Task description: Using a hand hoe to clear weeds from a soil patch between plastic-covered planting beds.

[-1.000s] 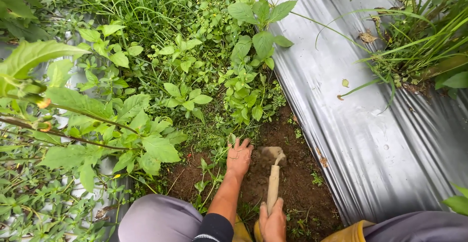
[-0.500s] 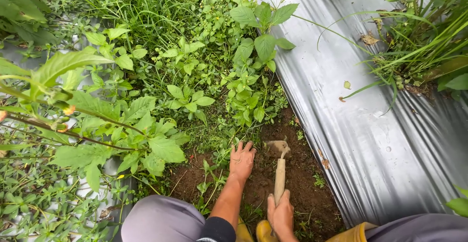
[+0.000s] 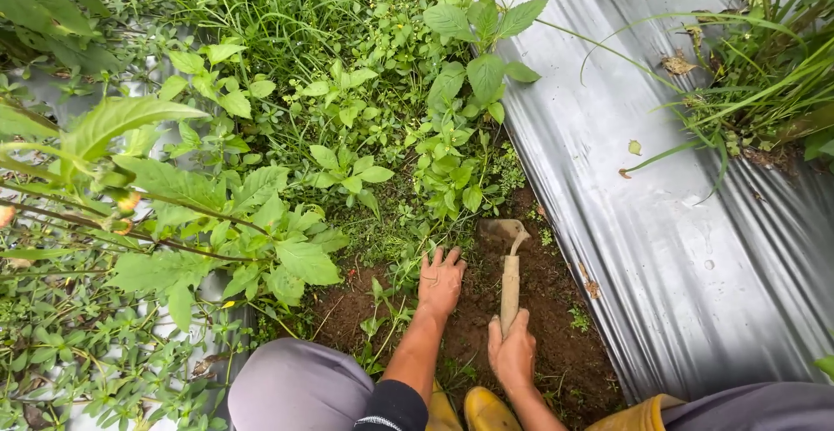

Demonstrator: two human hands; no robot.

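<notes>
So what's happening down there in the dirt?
A person crouches over a strip of bare soil between weeds and silver plastic sheeting. The right hand grips the wooden handle of a small hand hoe, blade in the soil at the weeds' edge. The left hand lies flat on the ground beside them.

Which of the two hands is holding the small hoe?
The right hand grips the hoe's wooden handle; the left hand lies flat on the soil, fingers spread beside weeds.

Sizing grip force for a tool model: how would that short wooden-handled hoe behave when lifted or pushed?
The hand hoe probably stays stiff: straight wooden handle, metal neck. Likely head-heavy, since the blade sits at the far end from the right hand. The grip may be gritty or slick, because soil looks damp.
</notes>
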